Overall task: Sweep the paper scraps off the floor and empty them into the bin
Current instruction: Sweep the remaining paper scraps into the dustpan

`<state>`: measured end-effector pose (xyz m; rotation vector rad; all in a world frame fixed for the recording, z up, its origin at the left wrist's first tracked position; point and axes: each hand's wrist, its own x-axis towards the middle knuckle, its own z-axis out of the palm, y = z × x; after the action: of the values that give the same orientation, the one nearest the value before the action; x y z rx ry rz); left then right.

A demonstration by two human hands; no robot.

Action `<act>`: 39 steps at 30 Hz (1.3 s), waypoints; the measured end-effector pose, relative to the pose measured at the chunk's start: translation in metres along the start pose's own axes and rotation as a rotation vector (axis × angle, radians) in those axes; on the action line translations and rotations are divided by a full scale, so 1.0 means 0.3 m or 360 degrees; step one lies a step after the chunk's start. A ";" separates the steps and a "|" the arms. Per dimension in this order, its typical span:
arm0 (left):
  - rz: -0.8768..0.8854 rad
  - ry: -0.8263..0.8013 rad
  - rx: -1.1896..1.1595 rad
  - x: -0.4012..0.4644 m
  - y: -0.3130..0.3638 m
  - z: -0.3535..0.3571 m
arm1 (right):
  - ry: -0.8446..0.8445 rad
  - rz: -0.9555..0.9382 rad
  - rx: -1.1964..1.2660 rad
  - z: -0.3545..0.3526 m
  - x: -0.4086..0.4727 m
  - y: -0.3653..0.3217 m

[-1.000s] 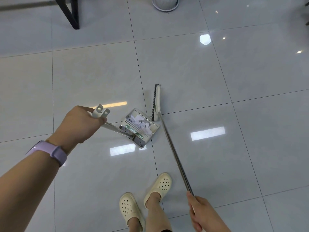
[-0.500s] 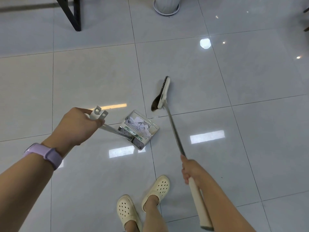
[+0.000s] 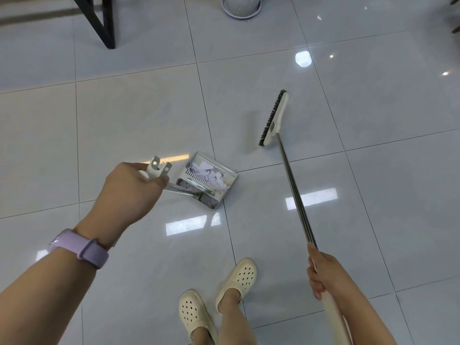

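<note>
now the tiled floor (image 3: pixel 373 195) fills the view, glossy and streaked with light glare, with a dark furniture leg (image 3: pixel 99 23) and a white round base (image 3: pixel 241 7) at the far edge. the broom (image 3: pixel 275 118) is next in size: its head is off to the right, well apart from the dustpan (image 3: pixel 206 181), with the long metal shaft running back to the right hand (image 3: pixel 321 272), whose fingers wrap the shaft just above the pale grip. the left hand (image 3: pixel 129 192) grips the top of the dustpan's upright handle, a lilac watch (image 3: pixel 79 247) on that wrist. the pan sits low near the floor, between the two hands, ahead of the cream clogs (image 3: pixel 219 295). the paper scraps (image 3: pixel 211 176) are heaped inside it, against the comb teeth. no bin shows here. the risk from here is likely spillage: the scraps are light and loose, so tipping the pan forward or swinging it quickly on the way to the bin could scatter them. the trailing broom could also catch a foot.
</note>
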<state>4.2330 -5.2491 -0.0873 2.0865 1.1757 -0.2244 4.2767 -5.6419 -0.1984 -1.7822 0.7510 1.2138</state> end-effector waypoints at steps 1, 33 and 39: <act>0.0022 0.0011 0.0034 -0.004 0.010 0.019 | 0.0004 0.0012 0.0013 -0.001 -0.001 0.015; 0.0001 0.0248 -0.0191 0.021 0.160 0.200 | -0.0126 0.0226 0.0214 0.101 -0.050 0.172; -0.0288 0.0313 -0.0456 0.144 0.143 0.117 | -0.0136 0.0262 0.0270 0.101 -0.056 0.201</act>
<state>4.2983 -5.2572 -0.1115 1.7830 1.4256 0.0658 4.2077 -5.6434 -0.2065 -1.5453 0.9371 1.2847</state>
